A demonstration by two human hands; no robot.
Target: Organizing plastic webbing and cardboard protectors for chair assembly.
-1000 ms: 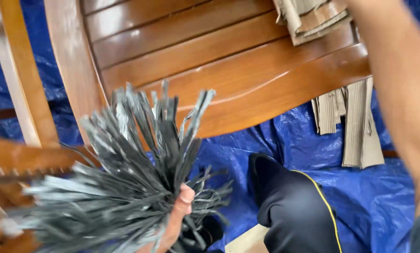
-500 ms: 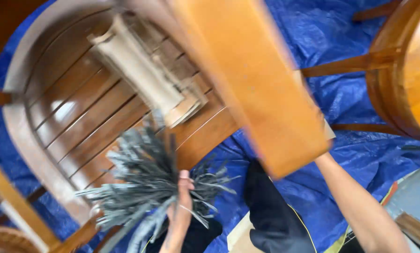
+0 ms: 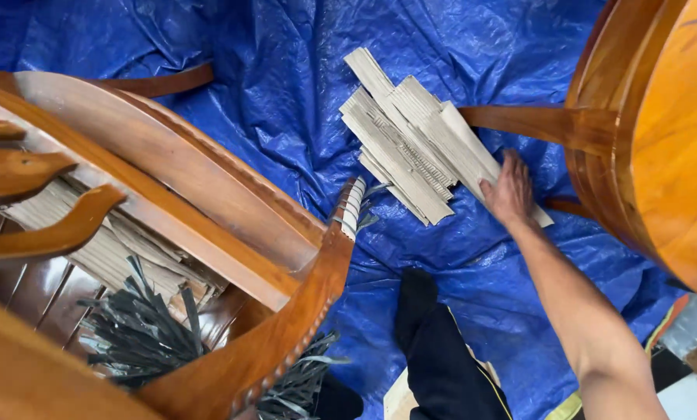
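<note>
Right hand (image 3: 510, 190) lies flat, fingers spread, palm down on a stack of corrugated cardboard strips (image 3: 410, 140), gripping nothing. Strips are beige, ribbed, long, fanned unevenly, lying on the blue tarp (image 3: 286, 78) between two wooden chairs (image 3: 208, 194). Left hand out of view.

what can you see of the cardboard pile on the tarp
The cardboard pile is a loose stack of long, flat, tan corrugated strips, their ribbing showing on some faces. They lie overlapping and slightly fanned, running diagonally from upper left to lower right on the crumpled blue tarp. The right hand rests flat on the lower right end. A wooden chair leg passes close by its right side.
</note>
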